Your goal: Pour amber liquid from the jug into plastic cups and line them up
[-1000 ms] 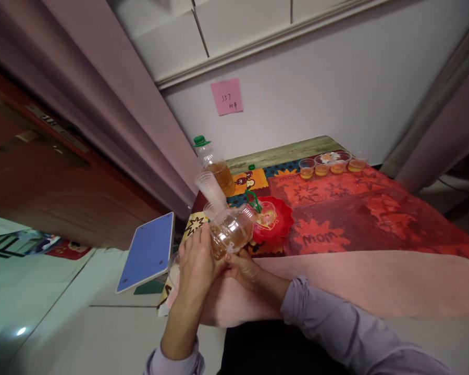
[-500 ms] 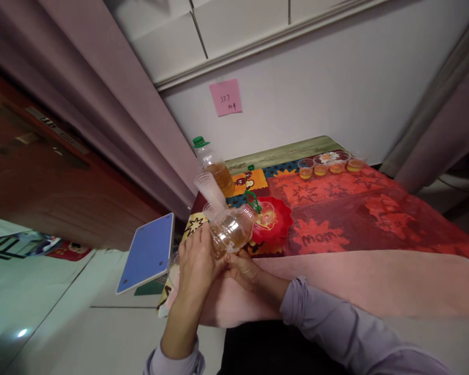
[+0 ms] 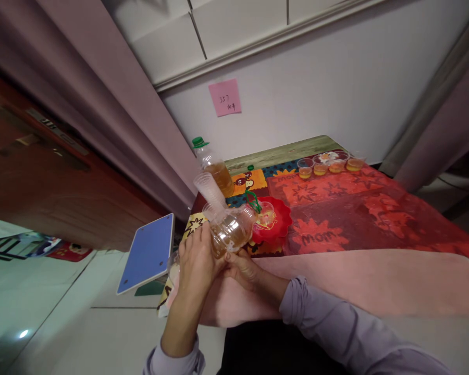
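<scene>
Both hands hold a clear plastic bottle (image 3: 233,233) with amber liquid, tilted so that its neck points right. My left hand (image 3: 198,255) is wrapped around its left side near the base. Thumb uppermost, my right hand (image 3: 243,270) grips the base from below. A green loop handle (image 3: 252,202) is at the bottle's neck. The mouth is over a red scalloped dish (image 3: 284,219), in which a clear cup (image 3: 269,212) seems to stand. Whether liquid is flowing cannot be made out. Just behind the bottle, a stack of clear plastic cups (image 3: 209,188) leans.
A second bottle (image 3: 221,176) with a green cap stands at the table's back left, and a loose green cap (image 3: 250,167) lies nearby. Several cups with amber liquid (image 3: 320,169) line the back right. A blue board (image 3: 146,253) is left of the table; pink cloth (image 3: 336,276) covers the front edge.
</scene>
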The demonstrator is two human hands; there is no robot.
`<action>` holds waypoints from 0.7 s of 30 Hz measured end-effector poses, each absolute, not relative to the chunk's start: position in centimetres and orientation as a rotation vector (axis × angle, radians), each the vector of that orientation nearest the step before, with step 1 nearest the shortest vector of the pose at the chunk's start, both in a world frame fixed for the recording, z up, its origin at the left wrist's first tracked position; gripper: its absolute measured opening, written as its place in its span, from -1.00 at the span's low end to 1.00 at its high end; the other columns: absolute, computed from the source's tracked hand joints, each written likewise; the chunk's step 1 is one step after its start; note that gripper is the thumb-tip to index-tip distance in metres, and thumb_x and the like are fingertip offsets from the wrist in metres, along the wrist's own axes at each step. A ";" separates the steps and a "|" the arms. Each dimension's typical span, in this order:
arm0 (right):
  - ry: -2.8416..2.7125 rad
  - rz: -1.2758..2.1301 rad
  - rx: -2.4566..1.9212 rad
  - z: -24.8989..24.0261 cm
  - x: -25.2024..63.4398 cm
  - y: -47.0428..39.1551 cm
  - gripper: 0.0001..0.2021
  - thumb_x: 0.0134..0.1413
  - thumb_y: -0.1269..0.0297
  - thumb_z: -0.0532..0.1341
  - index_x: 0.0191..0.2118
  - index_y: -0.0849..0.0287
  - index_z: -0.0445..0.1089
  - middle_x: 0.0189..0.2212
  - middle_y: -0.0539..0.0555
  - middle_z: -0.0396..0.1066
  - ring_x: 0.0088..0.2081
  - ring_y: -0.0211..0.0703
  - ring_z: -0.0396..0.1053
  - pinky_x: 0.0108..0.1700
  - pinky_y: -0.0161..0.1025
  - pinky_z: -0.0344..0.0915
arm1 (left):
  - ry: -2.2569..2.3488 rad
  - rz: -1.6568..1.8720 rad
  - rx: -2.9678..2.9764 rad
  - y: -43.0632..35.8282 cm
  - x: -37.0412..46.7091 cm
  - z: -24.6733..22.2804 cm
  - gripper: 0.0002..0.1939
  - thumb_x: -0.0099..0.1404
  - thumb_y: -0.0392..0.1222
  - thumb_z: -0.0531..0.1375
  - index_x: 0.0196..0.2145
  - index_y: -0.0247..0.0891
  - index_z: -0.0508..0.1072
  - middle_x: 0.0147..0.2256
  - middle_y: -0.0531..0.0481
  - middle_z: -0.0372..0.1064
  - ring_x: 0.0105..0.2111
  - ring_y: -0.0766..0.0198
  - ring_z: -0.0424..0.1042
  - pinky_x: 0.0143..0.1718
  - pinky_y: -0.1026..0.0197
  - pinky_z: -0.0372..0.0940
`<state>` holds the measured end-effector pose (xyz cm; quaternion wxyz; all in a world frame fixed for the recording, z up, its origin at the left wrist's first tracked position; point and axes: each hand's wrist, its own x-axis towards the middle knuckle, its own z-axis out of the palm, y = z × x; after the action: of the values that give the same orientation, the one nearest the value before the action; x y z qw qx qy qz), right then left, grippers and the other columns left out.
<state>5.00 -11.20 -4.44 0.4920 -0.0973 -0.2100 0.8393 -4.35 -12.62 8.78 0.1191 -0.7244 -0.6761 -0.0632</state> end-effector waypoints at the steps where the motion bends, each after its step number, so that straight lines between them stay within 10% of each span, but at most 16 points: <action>1: -0.507 2.038 -0.235 -4.5 5.0 -11.2 -0.39 -0.06 0.09 0.59 0.11 -0.02 0.44 0.00 0.10 0.63 0.01 0.10 0.60 0.05 0.12 0.58 | -1.985 -0.176 -2.119 -12.6 -4.3 8.9 -0.08 0.16 -0.13 0.46 0.38 -0.31 0.19 0.25 -0.41 0.44 0.24 -0.27 0.45 0.21 -0.20 0.32; 21: -0.466 2.020 -0.209 -4.3 4.9 -11.2 -0.44 -0.07 0.10 0.59 0.04 0.04 0.47 -0.09 0.10 0.64 -0.05 0.08 0.60 -0.03 0.07 0.60 | -2.021 -0.124 -2.117 -12.5 -3.9 9.4 -0.08 0.17 -0.16 0.47 0.39 -0.35 0.19 0.25 -0.41 0.44 0.25 -0.24 0.44 0.24 -0.19 0.33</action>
<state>4.89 -11.20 -4.33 0.5048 -0.0867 -0.1931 0.8369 -3.87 -12.52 9.39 0.1061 -0.7186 -0.6860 -0.0420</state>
